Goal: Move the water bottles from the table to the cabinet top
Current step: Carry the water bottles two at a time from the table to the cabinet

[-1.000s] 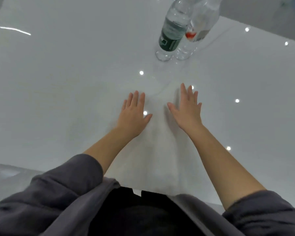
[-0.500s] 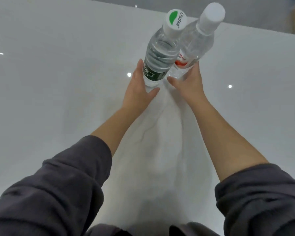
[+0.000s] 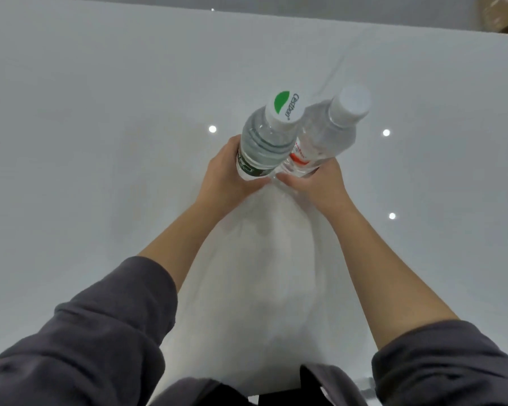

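We see two upright bottles touching, long axes vertical. Our left hand [image 3: 228,178] wraps the green-label bottle [image 3: 264,142] low at 11 o'clock; our right hand [image 3: 317,183] cups the red-label bottle [image 3: 326,136] low at 1 o'clock. Both stand on a glossy white table [image 3: 100,142]. No cabinet shows.

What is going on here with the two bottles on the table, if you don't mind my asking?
A person is picking up two water bottles from a glossy white table, one in each hand. The left hand wraps the lower part of the green-label bottle, whose white cap carries a green mark. The right hand grips the base of the red-label bottle, which has a plain white cap. The bottles stand side by side, touching or nearly so. Whether they have left the tabletop cannot be told.
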The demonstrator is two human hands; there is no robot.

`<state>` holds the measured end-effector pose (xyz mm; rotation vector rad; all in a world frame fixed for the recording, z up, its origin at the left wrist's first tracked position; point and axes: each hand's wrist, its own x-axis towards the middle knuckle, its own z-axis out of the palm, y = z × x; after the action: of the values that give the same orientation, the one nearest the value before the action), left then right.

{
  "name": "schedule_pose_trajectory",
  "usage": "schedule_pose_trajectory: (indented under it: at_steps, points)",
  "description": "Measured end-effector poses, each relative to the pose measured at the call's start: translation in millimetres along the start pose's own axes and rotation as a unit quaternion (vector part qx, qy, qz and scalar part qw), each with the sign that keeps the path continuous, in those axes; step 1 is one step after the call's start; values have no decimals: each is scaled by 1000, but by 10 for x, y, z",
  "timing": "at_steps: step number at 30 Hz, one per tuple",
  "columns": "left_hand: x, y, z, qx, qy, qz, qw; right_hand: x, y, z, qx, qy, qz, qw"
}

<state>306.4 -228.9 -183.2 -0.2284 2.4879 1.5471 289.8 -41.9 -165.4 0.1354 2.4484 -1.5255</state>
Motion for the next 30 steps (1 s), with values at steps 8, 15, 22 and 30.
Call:
schedule_pose_trajectory:
  at_steps: [8, 15, 22, 30]
  points:
    - [-718, -27, 348, 38, -94, 18, 995, -1139, 436, -106, 38, 52, 90, 994]
    - [-1395, 142, 872, 68, -193, 22, 978, -2154, 920, -343, 40, 110, 159, 980]
    - [-2107, 364, 1573, 98, -298, 86, 945, -3297, 1407, -706, 92, 224, 241, 940]
    - [-3256, 572, 2522, 92, -389, 126, 908, -4857, 1874, -1165, 140, 354, 281, 881]
